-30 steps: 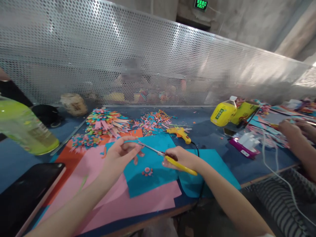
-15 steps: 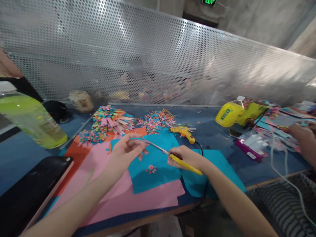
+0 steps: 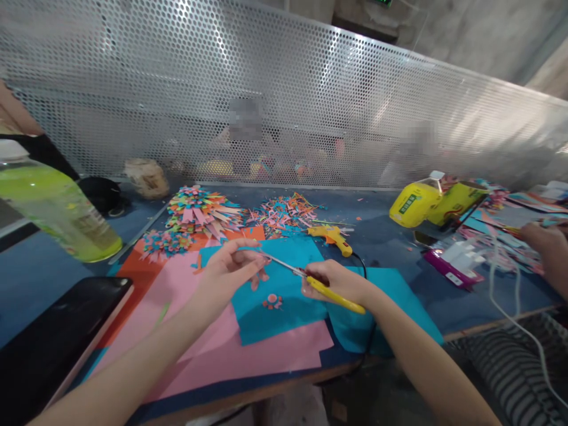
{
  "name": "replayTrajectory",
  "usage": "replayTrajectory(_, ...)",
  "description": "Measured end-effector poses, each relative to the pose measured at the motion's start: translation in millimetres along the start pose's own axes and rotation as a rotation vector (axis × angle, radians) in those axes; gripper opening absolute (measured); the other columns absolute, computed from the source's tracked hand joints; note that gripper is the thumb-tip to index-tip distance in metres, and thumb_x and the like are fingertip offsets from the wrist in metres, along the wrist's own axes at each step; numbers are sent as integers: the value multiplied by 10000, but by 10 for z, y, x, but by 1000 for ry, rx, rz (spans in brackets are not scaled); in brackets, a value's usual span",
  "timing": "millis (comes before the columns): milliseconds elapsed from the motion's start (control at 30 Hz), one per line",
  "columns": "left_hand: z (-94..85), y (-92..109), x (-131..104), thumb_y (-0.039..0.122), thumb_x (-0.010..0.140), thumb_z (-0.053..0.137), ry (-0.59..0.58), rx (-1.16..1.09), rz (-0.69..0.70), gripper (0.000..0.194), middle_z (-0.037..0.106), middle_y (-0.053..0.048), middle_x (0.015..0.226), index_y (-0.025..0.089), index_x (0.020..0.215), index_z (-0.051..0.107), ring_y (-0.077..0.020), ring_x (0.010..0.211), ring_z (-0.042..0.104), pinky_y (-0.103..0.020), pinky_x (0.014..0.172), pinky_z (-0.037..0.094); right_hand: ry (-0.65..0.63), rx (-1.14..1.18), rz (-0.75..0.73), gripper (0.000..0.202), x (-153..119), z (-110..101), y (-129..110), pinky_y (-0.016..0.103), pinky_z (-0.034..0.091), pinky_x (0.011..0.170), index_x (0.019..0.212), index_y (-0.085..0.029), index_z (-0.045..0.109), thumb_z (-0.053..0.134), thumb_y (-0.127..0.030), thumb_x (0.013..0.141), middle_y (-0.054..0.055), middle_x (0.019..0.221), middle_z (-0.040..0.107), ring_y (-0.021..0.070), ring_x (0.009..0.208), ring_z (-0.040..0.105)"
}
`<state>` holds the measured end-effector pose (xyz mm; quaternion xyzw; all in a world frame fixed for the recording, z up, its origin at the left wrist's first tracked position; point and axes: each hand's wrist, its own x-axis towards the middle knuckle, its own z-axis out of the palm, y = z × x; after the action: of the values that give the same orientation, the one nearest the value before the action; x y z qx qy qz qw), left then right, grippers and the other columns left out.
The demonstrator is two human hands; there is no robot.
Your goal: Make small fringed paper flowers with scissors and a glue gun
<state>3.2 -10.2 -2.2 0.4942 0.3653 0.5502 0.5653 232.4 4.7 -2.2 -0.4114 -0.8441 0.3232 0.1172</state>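
Our L hand (image 3: 225,269) pinches a small paper bit (image 3: 267,258), thumb to fingers; R hand (image 3: 336,280) curled round scissors (image 3: 331,292), tips right by paper. We'd best hold paper steady, use small moves, fingers clear of blades. Paper flower (image 3: 272,300) nearer us, betw. hands.

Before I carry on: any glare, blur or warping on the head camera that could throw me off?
Head view: bright glare streaks across the perforated panel; head view: soft detail where the tips of the scissors come near the left hand, so contact there can't be read; head view: apparent wide-angle stretch toward the edges, as on the leaning green bottle at far left.
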Motion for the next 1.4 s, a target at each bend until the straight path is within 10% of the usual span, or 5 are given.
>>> replayTrajectory(533,-55,35,4,273,756,588,-75,82,103,207,603,6,653,184,921,503,-122,525,580,-213,401,433,-31,151,-40,354,9,-3,15,186,276,463,653,-126,483,554,-458,754,-31,608,399,63,541,333)
replayTrajectory(800,-123,56,24,100,698,643,-179,82,313,529,587,-51,1030,252,1164,444,-164,970,549,-256,743,493,-227,552,70,414,-51,-55,-130,181,276,370,762,-94,547,543,-508,754,-62,479,364,44,395,330)
replayTrajectory(1400,-93,111,-16,134,654,692,-111,114,190,387,701,-21,757,214,1001,541,-149,691,651,-216,573,508,-272,437,53,431,-69,-28,-11,153,311,373,765,-100,549,522,-530,763,-48,501,411,41,423,363)
